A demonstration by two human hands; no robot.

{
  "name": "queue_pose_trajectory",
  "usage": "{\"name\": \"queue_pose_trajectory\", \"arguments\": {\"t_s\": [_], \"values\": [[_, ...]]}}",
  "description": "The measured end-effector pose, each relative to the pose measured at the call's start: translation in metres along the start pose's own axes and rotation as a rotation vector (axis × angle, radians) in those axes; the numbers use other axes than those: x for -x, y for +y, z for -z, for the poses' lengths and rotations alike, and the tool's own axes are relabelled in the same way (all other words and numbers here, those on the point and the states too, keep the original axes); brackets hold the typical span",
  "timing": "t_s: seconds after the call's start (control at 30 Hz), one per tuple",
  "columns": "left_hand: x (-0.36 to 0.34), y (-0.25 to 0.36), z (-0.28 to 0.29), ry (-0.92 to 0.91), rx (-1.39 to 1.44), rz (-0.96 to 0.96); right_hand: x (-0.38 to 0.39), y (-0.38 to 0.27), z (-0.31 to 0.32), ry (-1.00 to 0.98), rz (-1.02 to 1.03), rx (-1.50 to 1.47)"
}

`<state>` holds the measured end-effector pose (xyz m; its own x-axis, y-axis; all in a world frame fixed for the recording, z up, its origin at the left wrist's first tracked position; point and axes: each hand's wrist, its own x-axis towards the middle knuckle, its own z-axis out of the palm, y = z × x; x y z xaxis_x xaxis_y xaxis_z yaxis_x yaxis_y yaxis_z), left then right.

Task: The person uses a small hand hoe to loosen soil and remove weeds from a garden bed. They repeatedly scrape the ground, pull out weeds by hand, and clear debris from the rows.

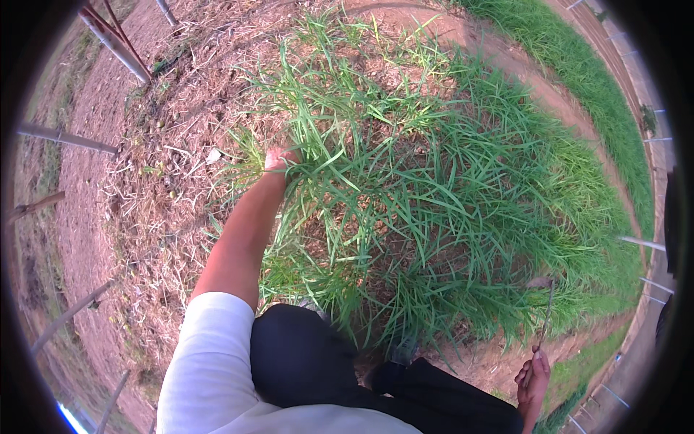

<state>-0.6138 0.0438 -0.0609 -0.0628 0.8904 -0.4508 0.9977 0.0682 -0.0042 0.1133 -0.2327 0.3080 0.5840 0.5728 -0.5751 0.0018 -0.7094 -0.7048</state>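
My left hand reaches into a clump of long green grass blades left of the middle; the leaves cover most of its fingers, so its grip is unclear. My right hand, at the lower right, is closed round a thin-handled tool, whose small dull head lies among the grass. My dark-trousered legs are at the bottom, bent over the plants.
Dry straw and soil lie to the left, with several upright poles around that side. A dirt path curves along the right, beside another green strip and a paler edge with more poles.
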Motion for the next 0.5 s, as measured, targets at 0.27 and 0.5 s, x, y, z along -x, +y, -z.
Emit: {"name": "queue_pose_trajectory", "arguments": {"t_s": [0.27,0.5], "values": [[0.027,-0.004,0.007,0.185,0.075,-0.292,-0.002,0.000,0.001,0.026,-0.021,-0.003],[0.042,-0.024,-0.023,0.225,0.151,-0.221,-0.012,-0.008,-0.004,0.020,-0.048,0.023]]}}
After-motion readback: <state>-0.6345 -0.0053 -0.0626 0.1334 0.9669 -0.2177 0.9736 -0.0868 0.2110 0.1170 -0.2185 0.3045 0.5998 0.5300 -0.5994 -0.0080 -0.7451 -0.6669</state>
